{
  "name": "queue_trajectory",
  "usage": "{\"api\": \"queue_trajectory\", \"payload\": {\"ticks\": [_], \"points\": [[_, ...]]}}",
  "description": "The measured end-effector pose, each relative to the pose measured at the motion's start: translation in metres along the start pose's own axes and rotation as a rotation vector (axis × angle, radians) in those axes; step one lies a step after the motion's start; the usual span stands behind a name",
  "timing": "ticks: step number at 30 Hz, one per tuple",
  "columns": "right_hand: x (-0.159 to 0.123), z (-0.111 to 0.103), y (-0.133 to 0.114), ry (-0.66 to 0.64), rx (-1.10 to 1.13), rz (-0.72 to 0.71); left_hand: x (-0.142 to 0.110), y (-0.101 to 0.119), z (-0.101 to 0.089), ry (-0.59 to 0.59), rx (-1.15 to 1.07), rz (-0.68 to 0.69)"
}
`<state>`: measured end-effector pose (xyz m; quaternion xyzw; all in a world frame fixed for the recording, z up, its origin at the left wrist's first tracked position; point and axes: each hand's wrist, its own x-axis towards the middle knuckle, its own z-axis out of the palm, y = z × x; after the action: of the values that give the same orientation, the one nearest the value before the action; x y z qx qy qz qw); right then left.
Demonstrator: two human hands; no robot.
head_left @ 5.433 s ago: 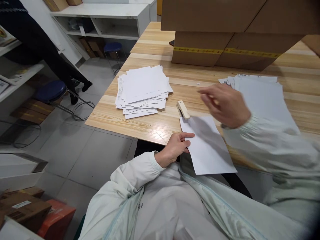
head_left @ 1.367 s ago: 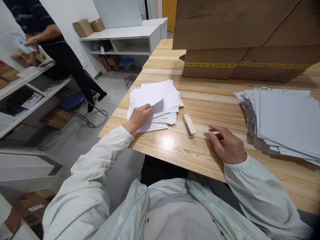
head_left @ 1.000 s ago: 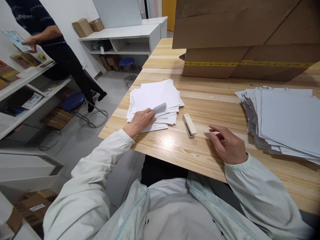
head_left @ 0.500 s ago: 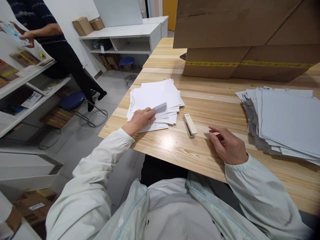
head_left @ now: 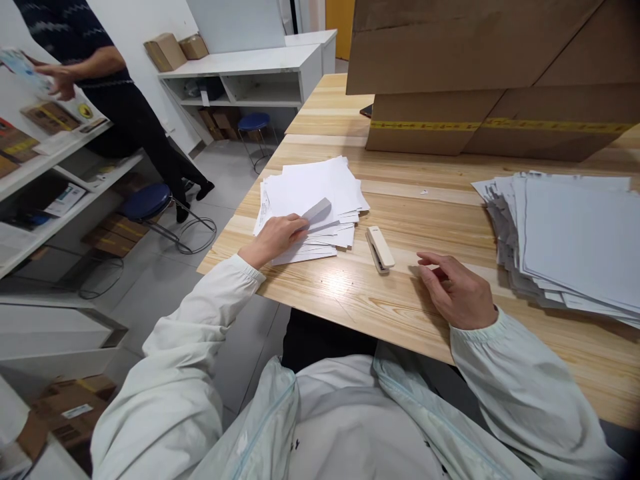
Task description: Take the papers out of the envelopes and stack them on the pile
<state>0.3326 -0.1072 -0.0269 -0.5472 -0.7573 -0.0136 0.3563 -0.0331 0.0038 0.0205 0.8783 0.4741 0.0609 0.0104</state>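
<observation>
My left hand point(head_left: 278, 239) rests on the near left part of a pile of white paper point(head_left: 315, 187). Its fingers are closed on a sheet of paper point(head_left: 319, 209), whose edge stands up off the pile. The underside of that grip is hidden from me. A cream stapler point(head_left: 380, 249) lies on the table between my hands, apart from both. On the bare wood to its right, my right hand point(head_left: 457, 290) rests on its side, fingers loosely bent and apart, holding nothing. The stapler is the thing nearest to it.
A second, thicker paper stack point(head_left: 580, 240) lies on the right of the wooden table point(head_left: 400, 320). Large cardboard boxes point(head_left: 475, 53) stand at the back. A person point(head_left: 95, 67) stands by shelves at left, near a blue stool point(head_left: 147, 201).
My left hand has shifted slightly left, and the sheet's raised edge has tilted up more. My right hand and the stapler stay put. The other person's hand has moved a little.
</observation>
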Motion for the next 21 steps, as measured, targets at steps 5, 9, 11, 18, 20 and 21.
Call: {"api": "queue_trajectory", "payload": {"ticks": [5, 9, 11, 18, 20, 21], "points": [[0.0, 0.0, 0.0, -0.005, 0.01, 0.01, 0.0, 0.0, 0.007, 0.058, -0.011, -0.026], [0.0, -0.001, -0.001, -0.013, 0.018, 0.034, -0.001, -0.001, 0.013, 0.099, -0.039, -0.073], [0.0, -0.001, -0.001, -0.018, 0.022, 0.049, -0.001, -0.003, 0.014, 0.11, -0.053, -0.086], [0.0, 0.0, 0.0, -0.016, 0.028, 0.046, 0.002, 0.012, 0.006, 0.127, -0.067, -0.178], [0.0, 0.0, 0.0, -0.012, 0.025, 0.034, 0.004, 0.021, 0.003, 0.108, -0.039, -0.229], [0.0, 0.0, 0.0, -0.008, 0.023, 0.029, 0.006, 0.024, 0.002, 0.096, -0.022, -0.245]]}}
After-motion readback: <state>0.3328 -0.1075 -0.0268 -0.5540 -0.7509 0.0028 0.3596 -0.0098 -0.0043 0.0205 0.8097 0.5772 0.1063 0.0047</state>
